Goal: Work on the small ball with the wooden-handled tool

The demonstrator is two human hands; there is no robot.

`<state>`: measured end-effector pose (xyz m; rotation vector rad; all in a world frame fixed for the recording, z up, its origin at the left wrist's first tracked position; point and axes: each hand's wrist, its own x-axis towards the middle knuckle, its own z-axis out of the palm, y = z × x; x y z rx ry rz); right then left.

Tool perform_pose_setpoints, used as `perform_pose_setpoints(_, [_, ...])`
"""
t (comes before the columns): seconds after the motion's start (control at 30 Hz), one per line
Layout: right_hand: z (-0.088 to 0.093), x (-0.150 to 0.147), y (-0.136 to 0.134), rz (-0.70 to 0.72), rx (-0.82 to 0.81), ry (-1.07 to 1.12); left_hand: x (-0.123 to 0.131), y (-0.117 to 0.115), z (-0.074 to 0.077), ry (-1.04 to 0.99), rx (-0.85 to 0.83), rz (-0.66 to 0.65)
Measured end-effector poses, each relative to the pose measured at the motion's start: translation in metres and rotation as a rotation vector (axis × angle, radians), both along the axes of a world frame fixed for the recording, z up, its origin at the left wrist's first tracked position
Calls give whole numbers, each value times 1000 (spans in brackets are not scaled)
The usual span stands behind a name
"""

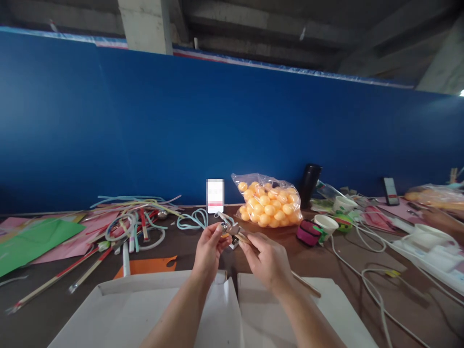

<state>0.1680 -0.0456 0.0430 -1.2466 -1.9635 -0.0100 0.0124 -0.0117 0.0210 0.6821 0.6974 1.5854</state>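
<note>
Both my hands are raised over the brown table, close together. My left hand (pixel 209 247) is closed, its fingertips pinching a small metal and orange item (pixel 229 230) that I cannot name. My right hand (pixel 267 259) is closed too, gripping the same item from the right together with a thin wooden stick (pixel 306 285) that runs down to the right under my wrist. A second small metal part (pixel 234 243) shows just below the pinch.
A clear bag of orange balls (pixel 267 203) lies behind the hands, beside a white card (pixel 215 195) and a black cup (pixel 310 184). Coloured tubes (pixel 136 217) and paper sheets (pixel 34 237) lie left. White boxes (pixel 119 304) sit near me. Cables (pixel 366 270), paper cups (pixel 326 225) and trays are right.
</note>
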Motion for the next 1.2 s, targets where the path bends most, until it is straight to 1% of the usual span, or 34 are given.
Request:
perform_pose_setpoints(0.17, [1, 0, 0, -7, 50, 34, 0, 0, 0, 4, -5, 11])
perform_pose_setpoints(0.3, [2, 0, 0, -14, 17, -9, -1, 0, 1, -4, -5, 7])
perform_pose_setpoints(0.43, [2, 0, -1, -14, 39, 20, -1, -1, 1, -6, -14, 21])
perform_pose_setpoints(0.57, [2, -1, -2, -22, 12, -17, 0, -1, 2, -8, -8, 11])
perform_pose_setpoints(0.7, [3, 0, -2, -20, 19, 28, 0, -1, 1, 1, -11, 13])
perform_pose_setpoints(0.83, [3, 0, -1, -31, -8, 11, 0, -1, 0, 11, -4, -2])
perform_pose_setpoints(1.07, [3, 0, -2, -44, 19, 36, -1, -1, 1, -58, -15, 11])
perform_pose_setpoints(1.2, [3, -1, -2, -19, 9, 37, -1, -1, 2, -77, -21, 20])
